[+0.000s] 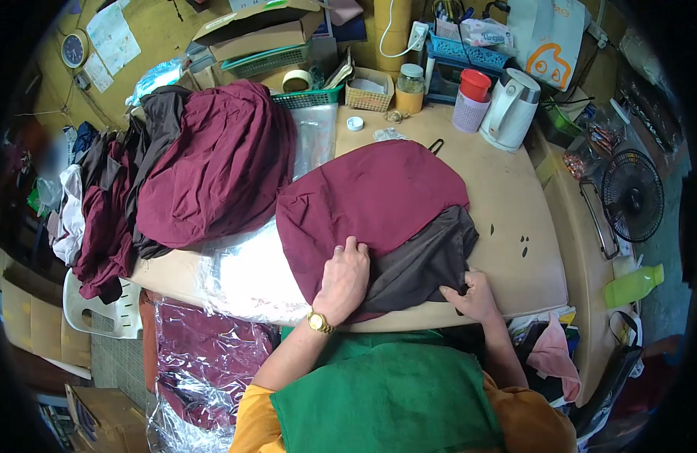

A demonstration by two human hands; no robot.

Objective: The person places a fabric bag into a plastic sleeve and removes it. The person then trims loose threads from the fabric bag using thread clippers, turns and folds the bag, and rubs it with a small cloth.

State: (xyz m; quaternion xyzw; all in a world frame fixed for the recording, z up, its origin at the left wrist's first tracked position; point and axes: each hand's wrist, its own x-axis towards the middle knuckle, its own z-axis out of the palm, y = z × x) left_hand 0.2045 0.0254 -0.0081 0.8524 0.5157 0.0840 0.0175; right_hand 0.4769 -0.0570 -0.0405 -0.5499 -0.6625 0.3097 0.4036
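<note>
A maroon fabric piece with a dark brown lining (375, 192) lies on the table in front of me, a small black loop (436, 146) sticking out at its far edge. Its dark lining (424, 260) shows at the near right, folded and creased. My left hand (344, 278), wearing a ring and a gold watch (318, 322), rests where maroon meets dark cloth; its fingers are bent and closed on the fabric, the thumb hidden. At the near right corner, my right hand (473, 297) pinches the dark lining between thumb and fingers.
A large maroon and dark cloth pile (220, 162) stands on the left. Clear plastic (250, 279) lies beside the fabric. Baskets (307, 97), a jar (410, 87), a lilac cup (470, 112) and a white kettle (510, 109) line the back. Right: a fan (632, 195), a green bottle (633, 286).
</note>
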